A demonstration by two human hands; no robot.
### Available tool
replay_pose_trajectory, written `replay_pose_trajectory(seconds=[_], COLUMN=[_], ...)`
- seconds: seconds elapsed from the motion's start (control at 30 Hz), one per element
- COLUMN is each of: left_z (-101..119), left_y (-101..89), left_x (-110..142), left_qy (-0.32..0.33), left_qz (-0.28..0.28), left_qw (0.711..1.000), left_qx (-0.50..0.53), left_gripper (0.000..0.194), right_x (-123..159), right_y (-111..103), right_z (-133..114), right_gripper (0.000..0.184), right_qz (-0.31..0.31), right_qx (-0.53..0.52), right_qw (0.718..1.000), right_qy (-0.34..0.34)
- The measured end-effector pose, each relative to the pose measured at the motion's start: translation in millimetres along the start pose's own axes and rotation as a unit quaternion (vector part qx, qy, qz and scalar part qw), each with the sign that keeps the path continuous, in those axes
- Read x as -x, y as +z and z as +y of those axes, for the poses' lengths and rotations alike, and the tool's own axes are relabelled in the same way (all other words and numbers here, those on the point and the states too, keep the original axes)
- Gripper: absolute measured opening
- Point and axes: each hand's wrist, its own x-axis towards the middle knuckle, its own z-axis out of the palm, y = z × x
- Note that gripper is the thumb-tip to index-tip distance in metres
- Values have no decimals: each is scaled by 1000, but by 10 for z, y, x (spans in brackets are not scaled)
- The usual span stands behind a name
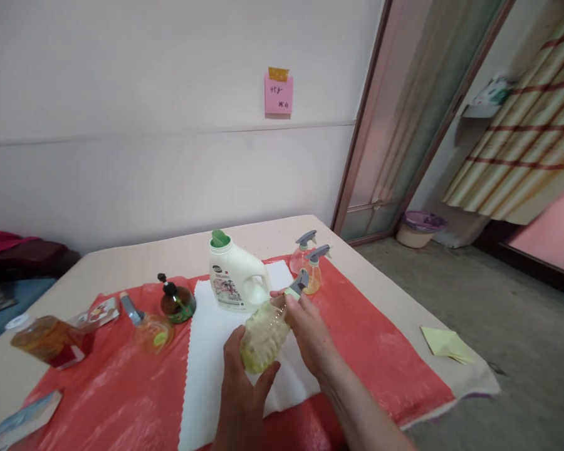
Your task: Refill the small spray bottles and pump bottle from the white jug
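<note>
A clear spray bottle (264,335) with a textured body and a grey trigger head (299,283) is held tilted above the white cloth. My left hand (244,369) grips its rounded base, thumb and fingers on either side. Around the neck, just below the trigger head, my right hand (308,326) is closed. Yellowish liquid shows inside the bottle. Just behind it stands a white detergent jug (235,275) with a green spout and a side handle.
Two more spray bottles (313,275) stand at the back right. Left lie a dark pump bottle (177,304), another spray bottle (154,332) and an amber bottle (49,338). Red plastic sheeting (376,338) lies under a white cloth (211,363). Yellow notes (445,343) lie near the right edge.
</note>
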Motion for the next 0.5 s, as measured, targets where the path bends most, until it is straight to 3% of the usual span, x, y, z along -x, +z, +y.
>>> replay_pose_trajectory(seconds=[0.1, 0.2, 0.33, 0.5], left_z=[4, -24, -19, 1], left_y=[-19, -38, -77, -100], left_x=[-51, -93, -114, -110], left_qy=[-3, 13, 11, -13], left_qz=[1, 20, 1, -12], left_qw=[1000, 999, 999, 999], left_qx=[-14, -29, -46, -39], left_gripper=[82, 84, 71, 63], right_x=[-50, -175, -432, -783], right_y=[-94, -299, -703, -1093], right_z=[-49, -88, -104, 2], right_gripper=[38, 39, 39, 28], right_qz=[0, 70, 188, 252], right_qx=[49, 128, 255, 336], right_qw=[999, 988, 939, 897], right_qy=[-4, -54, -131, -140])
